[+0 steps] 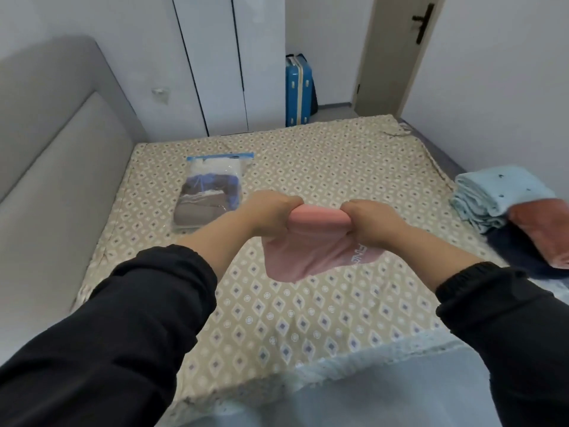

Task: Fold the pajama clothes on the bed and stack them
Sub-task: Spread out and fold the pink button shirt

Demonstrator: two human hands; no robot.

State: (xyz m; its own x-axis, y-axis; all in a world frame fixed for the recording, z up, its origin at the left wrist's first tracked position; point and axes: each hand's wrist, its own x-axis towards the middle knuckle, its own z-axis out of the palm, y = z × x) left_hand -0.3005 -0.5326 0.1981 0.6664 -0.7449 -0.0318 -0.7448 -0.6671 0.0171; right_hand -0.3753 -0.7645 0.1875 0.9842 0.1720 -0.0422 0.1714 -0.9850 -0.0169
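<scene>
A pink pajama garment [308, 251] with white lettering hangs above the middle of the bed [308, 318]. My left hand [271, 214] grips its upper left edge and my right hand [372, 221] grips its upper right edge, with the cloth bunched and stretched between them. Its lower part droops toward the patterned sheet. At the bed's right edge lies a pile of clothes: a folded light blue piece [492, 195], a reddish piece [545, 232] and a dark navy piece [520, 254] beneath.
A clear zip bag [209, 195] packed with clothes lies on the bed's left half. A grey padded headboard [61, 167] runs along the left. Beyond the bed stand white wardrobe doors [228, 66], a blue suitcase [298, 90] and a door [397, 53].
</scene>
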